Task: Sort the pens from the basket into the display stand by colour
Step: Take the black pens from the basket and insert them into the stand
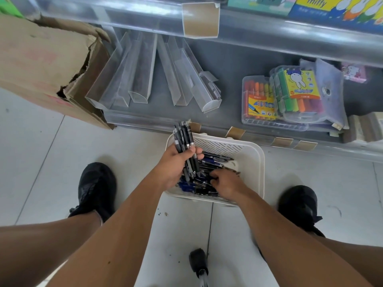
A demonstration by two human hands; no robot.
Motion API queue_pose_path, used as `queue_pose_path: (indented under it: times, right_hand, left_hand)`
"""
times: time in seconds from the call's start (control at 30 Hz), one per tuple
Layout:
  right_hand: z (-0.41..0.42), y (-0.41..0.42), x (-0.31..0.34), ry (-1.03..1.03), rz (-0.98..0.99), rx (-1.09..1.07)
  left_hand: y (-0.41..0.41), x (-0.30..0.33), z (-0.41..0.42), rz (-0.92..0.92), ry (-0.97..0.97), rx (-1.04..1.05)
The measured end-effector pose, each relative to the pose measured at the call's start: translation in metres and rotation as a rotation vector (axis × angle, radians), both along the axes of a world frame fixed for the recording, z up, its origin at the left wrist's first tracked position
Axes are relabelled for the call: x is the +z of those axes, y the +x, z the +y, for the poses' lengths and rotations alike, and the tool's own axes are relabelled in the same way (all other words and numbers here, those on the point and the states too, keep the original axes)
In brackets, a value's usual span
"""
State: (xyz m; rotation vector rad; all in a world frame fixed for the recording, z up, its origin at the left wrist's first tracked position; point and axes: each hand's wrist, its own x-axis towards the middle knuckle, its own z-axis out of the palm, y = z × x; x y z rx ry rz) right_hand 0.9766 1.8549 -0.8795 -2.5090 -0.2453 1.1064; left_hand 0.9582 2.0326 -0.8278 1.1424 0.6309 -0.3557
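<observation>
Above the white basket [251, 154], the left hand [176, 162] gripped a bundle of black pens [184, 139], fingers curled round the barrels, with the clip ends fanning up and away from the grip and the tips pointing down toward the basket. Just beside and below that grip, the right hand [226, 182] was sunk among the loose pens [207, 162] lying in the basket; its fingers were curled into the pile, but whether they pinched a pen could not be told. Judged from this, the step in hand was collection: black pens were being picked out of a mixed black-and-blue heap, and none had yet been placed. The next move would call for carrying the bundle forward, beyond the grip, to the clear display channels [143, 79] on the grey shelf [238, 65], and sliding the pens lengthwise into one channel reserved for black. The pens were slim, smooth plastic cylinders with silver bands and darker grip sections. The basket was rigid moulded plastic, rounded at the corners, with a slotted far wall. The channels were thin transparent troughs, long and curved in section, lying askew and overlapping, and would likely shift under a push.
</observation>
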Motion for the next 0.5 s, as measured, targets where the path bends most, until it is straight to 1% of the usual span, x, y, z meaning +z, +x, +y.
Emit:
queue_pose_path:
  times: [0.2,0.4,0.5]
  right_hand:
    - [0.000,-0.003,-0.011,-0.059,0.021,0.073]
    - [-0.002,0.002,-0.012,0.002,0.100,-0.004]
    - [-0.002,0.002,-0.010,-0.007,0.137,0.035]
  left_hand:
    - [0.002,-0.004,0.002,0.019,0.041,-0.038]
    - [0.000,-0.005,0.002,0.003,0.059,-0.018]
    - [0.000,-0.004,0.001,-0.002,0.100,-0.015]
